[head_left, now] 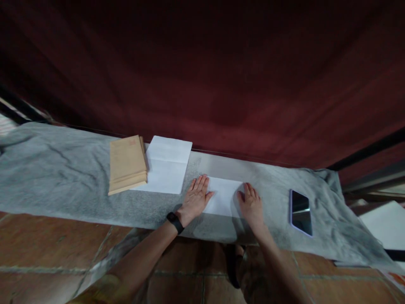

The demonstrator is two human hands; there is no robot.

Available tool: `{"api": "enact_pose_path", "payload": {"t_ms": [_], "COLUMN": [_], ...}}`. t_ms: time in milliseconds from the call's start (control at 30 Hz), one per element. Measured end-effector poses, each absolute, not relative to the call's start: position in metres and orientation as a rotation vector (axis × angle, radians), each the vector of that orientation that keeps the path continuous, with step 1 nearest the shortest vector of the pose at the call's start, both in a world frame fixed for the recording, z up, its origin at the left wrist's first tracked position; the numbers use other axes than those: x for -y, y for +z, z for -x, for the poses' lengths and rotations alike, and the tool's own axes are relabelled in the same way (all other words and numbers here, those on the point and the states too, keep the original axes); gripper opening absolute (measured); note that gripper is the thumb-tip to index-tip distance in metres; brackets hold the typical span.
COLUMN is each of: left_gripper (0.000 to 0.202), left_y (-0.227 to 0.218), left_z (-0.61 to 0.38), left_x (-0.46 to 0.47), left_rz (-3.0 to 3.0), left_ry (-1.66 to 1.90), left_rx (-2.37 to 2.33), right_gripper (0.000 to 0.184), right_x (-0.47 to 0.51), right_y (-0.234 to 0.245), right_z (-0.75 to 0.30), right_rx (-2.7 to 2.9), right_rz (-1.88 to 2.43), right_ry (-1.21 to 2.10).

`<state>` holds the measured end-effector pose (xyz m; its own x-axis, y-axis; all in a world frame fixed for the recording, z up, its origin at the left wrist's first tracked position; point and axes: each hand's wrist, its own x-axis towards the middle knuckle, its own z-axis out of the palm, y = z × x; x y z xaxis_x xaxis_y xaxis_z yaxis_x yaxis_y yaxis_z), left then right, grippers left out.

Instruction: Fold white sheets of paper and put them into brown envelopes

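A folded white sheet of paper (224, 197) lies flat on the grey cloth in front of me. My left hand (196, 197) rests on its left edge, fingers stretched out and pointing away from me. At the right edge is my right hand (251, 203), its fingers lying along the paper and its thumb extended. Neither hand grasps anything. To the left, a larger white sheet (167, 173) with a crease across it lies spread out. A stack of brown envelopes (126, 159) overlaps that sheet's left side.
A grey cloth (72, 185) covers the long, narrow surface. To the right lies a phone (301, 212) with a purple edge. Behind hangs a dark red curtain (202, 93). Tiled floor (47, 240) shows below, and a white object (384, 223) stands at the far right.
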<state>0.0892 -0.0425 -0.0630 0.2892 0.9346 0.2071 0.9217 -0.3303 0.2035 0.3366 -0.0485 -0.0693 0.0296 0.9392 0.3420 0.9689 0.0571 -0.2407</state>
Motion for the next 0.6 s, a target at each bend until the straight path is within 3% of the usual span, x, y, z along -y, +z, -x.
{"api": "enact_pose_path", "payload": {"t_ms": [200,400,600], "left_gripper": [0.063,0.062,0.063], "left_y": [-0.061,-0.062,-0.056], "left_z": [-0.09,-0.09,-0.088], "left_x": [0.043,0.043,0.037], "left_rz": [-2.467,-2.497,-2.402], "left_ry": [0.508,0.488,0.572], "left_rx": [-1.797,-1.808,-1.782], "right_gripper": [0.029,0.02,0.034], "right_x": [0.055,0.055,0.043], "right_y": [-0.054,-0.056,-0.033], "right_z": [-0.351,-0.35,-0.347], "right_rx": [1.782,1.693,1.623], "right_rz": [2.008,1.922,1.708], "right_ry": [0.15,0.389,0.571]}}
